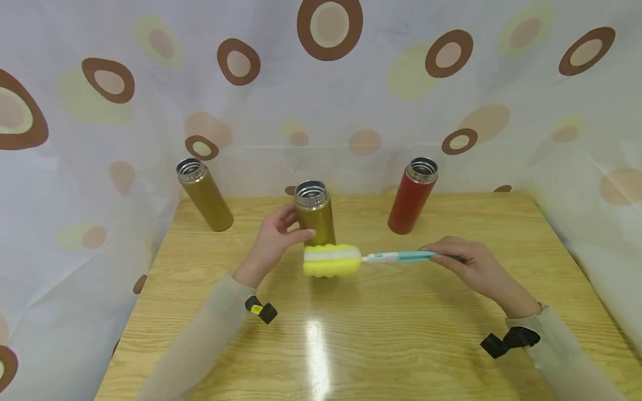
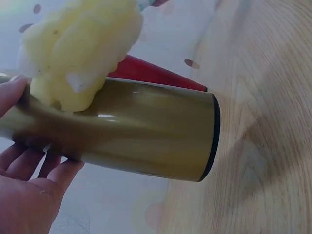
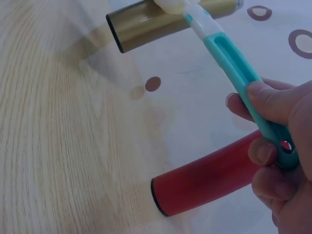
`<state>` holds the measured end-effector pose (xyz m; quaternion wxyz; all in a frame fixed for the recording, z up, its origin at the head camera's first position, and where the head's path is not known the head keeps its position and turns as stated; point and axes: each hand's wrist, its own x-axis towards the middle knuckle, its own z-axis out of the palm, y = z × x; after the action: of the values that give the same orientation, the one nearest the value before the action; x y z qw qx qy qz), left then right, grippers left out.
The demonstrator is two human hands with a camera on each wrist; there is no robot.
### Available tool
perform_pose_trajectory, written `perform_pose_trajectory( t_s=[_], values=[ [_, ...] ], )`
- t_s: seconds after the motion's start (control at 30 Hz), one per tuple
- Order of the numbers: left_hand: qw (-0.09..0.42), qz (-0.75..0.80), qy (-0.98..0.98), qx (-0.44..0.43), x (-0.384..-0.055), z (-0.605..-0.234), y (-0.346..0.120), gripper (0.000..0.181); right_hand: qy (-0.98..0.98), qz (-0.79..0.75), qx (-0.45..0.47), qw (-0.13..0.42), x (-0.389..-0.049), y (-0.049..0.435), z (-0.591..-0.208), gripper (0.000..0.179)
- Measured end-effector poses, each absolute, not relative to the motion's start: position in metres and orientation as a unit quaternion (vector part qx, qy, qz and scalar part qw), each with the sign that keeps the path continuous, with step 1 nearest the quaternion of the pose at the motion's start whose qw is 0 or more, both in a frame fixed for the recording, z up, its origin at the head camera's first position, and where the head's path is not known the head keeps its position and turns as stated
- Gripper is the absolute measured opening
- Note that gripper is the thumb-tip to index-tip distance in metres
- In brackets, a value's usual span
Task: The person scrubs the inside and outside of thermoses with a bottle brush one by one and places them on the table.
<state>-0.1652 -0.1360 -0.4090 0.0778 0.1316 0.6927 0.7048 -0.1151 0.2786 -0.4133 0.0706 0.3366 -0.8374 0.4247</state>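
My left hand (image 1: pixel 273 239) grips a gold thermos bottle (image 1: pixel 320 220) with its thumb and fingers around the side. The bottle is upright, its steel mouth uncovered and facing up. With my right hand (image 1: pixel 468 262) I hold a bottle brush by the end of its turquoise handle (image 3: pixel 234 63), thumb on top. The brush lies level, and its yellow and white sponge head (image 1: pixel 332 260) points left. In the head view that sponge covers the lower part of the gold bottle; in the left wrist view it overlaps the bottle's side, near my thumb.
A second gold bottle (image 1: pixel 208 197) stands at the back left of the wooden table (image 1: pixel 391 328). At the back right stands a red bottle (image 1: pixel 412 197). Both are lidless. A patterned white sheet (image 1: pixel 346 100) hangs behind the table and along its sides.
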Motion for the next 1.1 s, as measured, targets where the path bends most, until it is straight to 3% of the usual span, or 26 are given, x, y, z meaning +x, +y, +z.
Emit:
perform_pose_trajectory(
  t_s=[0.37,0.63,0.97,1.1],
  values=[
    [0.093,0.71,0.681,0.151,-0.165,-0.407,-0.138,0.067,-0.843,0.425,0.33,0.019,-0.114,0.282,-0.414,0.034],
    [0.108,0.705,0.678,0.178,-0.167,-0.41,-0.138,0.067,-0.836,0.428,0.339,0.049,-0.121,0.285,-0.407,0.039],
    [0.103,0.71,0.674,0.176,-0.166,-0.408,-0.139,0.072,-0.833,0.403,0.377,0.032,-0.121,0.285,-0.417,0.038],
    [0.105,0.713,0.673,0.167,-0.166,-0.406,-0.139,0.071,-0.842,0.41,0.351,0.019,-0.121,0.287,-0.414,0.035]
  ],
)
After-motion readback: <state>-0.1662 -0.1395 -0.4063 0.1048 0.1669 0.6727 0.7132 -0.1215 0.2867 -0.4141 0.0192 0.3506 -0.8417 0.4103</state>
